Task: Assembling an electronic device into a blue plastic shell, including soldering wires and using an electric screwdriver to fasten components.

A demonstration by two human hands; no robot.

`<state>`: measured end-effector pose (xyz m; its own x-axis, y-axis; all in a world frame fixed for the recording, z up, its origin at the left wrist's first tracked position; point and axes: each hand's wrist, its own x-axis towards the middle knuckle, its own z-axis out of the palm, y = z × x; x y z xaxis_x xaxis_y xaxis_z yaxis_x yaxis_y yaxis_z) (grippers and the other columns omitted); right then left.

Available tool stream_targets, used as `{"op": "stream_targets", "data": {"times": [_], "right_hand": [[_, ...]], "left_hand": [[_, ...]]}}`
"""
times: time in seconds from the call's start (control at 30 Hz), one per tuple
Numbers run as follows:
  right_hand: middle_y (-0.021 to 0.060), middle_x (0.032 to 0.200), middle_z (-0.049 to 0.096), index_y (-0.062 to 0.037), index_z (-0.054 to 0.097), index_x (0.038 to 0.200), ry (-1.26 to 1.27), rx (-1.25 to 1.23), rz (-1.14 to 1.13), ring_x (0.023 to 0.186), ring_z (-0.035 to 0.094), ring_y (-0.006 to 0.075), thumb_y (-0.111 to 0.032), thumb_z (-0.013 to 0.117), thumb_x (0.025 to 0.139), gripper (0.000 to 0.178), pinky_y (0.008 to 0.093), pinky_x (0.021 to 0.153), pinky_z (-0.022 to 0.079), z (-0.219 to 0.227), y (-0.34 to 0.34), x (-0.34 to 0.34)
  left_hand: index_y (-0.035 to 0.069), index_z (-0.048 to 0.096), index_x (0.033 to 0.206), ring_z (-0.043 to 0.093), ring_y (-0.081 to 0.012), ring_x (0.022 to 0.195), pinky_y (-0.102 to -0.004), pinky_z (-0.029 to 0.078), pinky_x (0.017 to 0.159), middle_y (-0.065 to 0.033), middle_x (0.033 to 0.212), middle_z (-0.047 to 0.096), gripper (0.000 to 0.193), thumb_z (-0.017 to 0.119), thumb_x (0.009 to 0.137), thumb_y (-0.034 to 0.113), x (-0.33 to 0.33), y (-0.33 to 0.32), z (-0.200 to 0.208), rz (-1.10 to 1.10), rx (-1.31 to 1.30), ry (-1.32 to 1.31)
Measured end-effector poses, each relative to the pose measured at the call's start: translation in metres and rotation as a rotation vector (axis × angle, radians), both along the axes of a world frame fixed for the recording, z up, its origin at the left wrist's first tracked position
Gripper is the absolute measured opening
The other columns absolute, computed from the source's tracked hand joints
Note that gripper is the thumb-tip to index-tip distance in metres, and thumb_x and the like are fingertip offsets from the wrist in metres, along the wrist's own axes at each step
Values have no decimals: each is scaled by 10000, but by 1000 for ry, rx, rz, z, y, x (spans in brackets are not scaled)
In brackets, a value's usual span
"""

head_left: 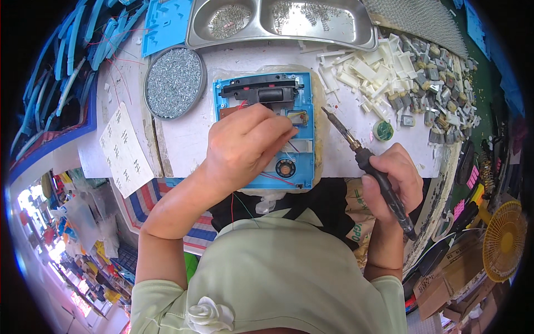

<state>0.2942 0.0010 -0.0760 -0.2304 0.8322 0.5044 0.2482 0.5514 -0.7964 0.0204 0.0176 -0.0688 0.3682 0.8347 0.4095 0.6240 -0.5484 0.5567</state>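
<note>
My left hand (245, 142) is over a blue plastic housing (305, 164), its fingers pinched together. What they hold, if anything, is hidden beneath them. Within the housing are a black plastic assembly (271, 93), a small metal-cased motor (297, 117) beside my left fingertips, and a round black part (285, 168) near the front edge. Thin red and green wires (236, 196) hang below my left wrist. To the right of the housing, my right hand (396, 181) grips the black handle of a soldering iron (364, 158). Its metal tip points up and left, apart from the housing.
A round dish of small screws (174, 83) stands at left. Behind is a metal tray (266, 19) with small metal parts. White plastic pieces (370, 72) and small motors (439, 92) are heaped right, near a green round container (382, 130). A paper sheet (125, 151) overhangs the front edge.
</note>
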Motion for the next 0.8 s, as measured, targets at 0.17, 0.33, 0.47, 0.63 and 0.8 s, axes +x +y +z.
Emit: {"op": "stream_targets", "data": {"times": [0.17,0.33,0.47,0.63,0.8], "right_hand": [[69,671,586,12,684,1033,9,18,16,563,507,209,-72,792,808,263,316,527,377,-1,2,-2],[63,654,571,16,685,1027,2,17,41,546,495,207,-57,788,794,265,317,514,368,-1,1,-3],[53,636,548,7,687,1026,3,11,61,531,483,208,-48,788,779,272,319,499,360,0,-1,-4],[46,623,526,-15,693,1032,-29,-17,71,532,481,215,-49,793,772,281,322,492,359,1,-5,-4],[45,623,530,-21,696,1038,-30,-26,80,534,483,215,-50,794,770,287,325,492,362,1,-7,-5]], "left_hand": [[54,723,904,644,-234,660,-328,504,564,-74,795,655,225,847,729,-14,3,2,1,-42,22,21],[54,712,880,639,-234,645,-333,499,550,-73,781,650,213,841,729,-23,6,5,-2,-36,35,39],[50,706,872,632,-235,626,-333,493,539,-75,770,648,208,836,729,-27,7,6,0,-28,36,42],[47,703,871,629,-235,622,-331,488,533,-77,766,645,208,832,728,-32,7,6,-2,-27,32,38],[45,703,872,631,-234,623,-332,489,532,-78,766,644,207,829,728,-33,7,6,-1,-28,25,29]]}}
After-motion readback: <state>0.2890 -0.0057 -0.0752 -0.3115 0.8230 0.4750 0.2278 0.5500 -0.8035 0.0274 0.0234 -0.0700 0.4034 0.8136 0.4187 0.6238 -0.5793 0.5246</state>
